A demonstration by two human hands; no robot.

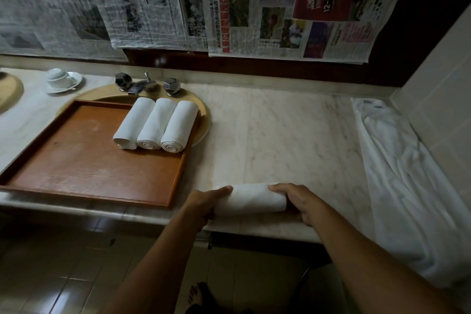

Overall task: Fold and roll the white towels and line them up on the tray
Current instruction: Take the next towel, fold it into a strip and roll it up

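Note:
A rolled white towel lies on the marble counter near its front edge. My left hand grips its left end, and my right hand grips its right end, fingers curled over the roll. To the left sits a brown wooden tray. Three rolled white towels lie side by side at the tray's far right corner, touching one another.
A heap of unrolled white towels stretches along the tiled right wall. Behind the tray are a sink, faucet with two knobs and a cup on a saucer. Newspaper covers the wall behind.

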